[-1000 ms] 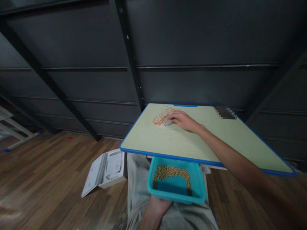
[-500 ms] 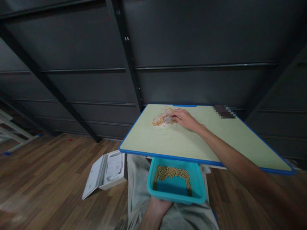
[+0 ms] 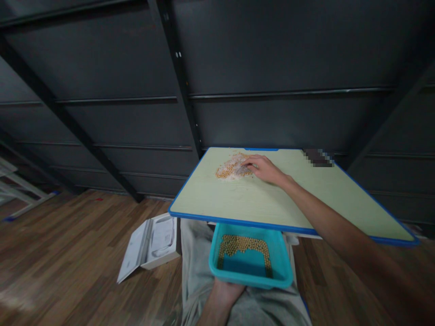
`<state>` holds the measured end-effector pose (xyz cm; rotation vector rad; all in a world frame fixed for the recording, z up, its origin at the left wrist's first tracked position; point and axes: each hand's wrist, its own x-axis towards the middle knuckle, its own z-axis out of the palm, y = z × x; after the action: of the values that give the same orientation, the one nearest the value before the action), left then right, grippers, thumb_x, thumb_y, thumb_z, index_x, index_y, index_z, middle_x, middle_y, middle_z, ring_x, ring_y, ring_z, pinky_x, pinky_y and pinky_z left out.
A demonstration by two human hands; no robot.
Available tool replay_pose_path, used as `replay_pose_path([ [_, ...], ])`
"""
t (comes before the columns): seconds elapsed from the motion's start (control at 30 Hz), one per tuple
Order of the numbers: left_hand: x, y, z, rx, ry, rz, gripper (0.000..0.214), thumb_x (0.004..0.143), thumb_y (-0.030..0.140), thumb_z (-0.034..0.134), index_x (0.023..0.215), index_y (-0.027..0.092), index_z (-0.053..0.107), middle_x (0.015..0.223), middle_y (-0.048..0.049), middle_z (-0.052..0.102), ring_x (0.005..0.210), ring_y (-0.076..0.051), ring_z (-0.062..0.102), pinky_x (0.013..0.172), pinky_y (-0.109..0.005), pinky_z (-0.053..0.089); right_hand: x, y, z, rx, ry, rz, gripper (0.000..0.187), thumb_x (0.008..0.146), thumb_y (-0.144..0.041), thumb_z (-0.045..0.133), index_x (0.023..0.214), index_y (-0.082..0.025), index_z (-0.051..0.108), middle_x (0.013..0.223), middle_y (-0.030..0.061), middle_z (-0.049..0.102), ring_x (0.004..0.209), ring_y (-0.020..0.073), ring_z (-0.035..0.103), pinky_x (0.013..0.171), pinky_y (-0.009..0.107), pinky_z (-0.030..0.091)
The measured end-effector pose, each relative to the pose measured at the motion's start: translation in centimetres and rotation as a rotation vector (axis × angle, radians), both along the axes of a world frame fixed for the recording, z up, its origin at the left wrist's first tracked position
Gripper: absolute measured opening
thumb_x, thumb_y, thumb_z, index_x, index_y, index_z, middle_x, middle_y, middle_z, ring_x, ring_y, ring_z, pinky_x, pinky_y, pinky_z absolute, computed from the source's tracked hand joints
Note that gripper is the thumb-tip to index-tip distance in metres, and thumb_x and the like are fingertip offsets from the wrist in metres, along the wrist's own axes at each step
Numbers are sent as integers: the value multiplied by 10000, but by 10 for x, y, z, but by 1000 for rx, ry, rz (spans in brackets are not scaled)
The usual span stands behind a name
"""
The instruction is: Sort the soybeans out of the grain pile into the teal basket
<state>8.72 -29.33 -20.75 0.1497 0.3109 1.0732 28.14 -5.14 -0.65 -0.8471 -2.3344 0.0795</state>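
A heap of soybean-like yellow beans [image 3: 224, 171] mixed with white grains [image 3: 234, 160] lies on the pale green tabletop [image 3: 210, 199]. My right hand [image 3: 265, 168] reaches to the heap's right side, fingers bent together. A small greyish thing [image 3: 242, 170] shows at the fingertips, too blurred to name. Below the table's front edge, my left hand [image 3: 227, 290] holds up a teal plastic tray [image 3: 251, 278] from beneath, its fingers hidden under it. Similar beans [image 3: 238, 243] line the far part and both sides of the tray, with its blue bottom bare in the middle.
A blue rim [image 3: 238, 222] edges the table. A dark pixelated object [image 3: 318, 158] rests at the far right corner. On the wooden floor [image 3: 74, 244] to the left is an opened white box [image 3: 159, 242]. A dark panelled wall [image 3: 272, 54] rises behind the table.
My right hand has shifted slightly to the right at the heap, along with the greyish thing at its fingertips. My left hand and the tray look almost unmoved.
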Motion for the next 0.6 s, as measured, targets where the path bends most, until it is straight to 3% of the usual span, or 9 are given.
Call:
replay_pose_path([
  [0.37,6,1,1,53,48,38,394,935,335,366,1277,374,556,1163,30,724,1107,-203,626,1058,-407,394,-1,-7,4,-52,1,9,341,865,-89,529,1113,-251,699,1144,35,701,1096,220,612,995,395,437],
  [0.6,6,1,13,55,75,25,404,925,290,372,1267,363,574,1148,36,729,1126,-188,618,1104,-387,345,-2,-9,6,-62,2,13,322,857,-104,536,1097,-231,708,1129,42,708,1069,220,627,968,377,451],
])
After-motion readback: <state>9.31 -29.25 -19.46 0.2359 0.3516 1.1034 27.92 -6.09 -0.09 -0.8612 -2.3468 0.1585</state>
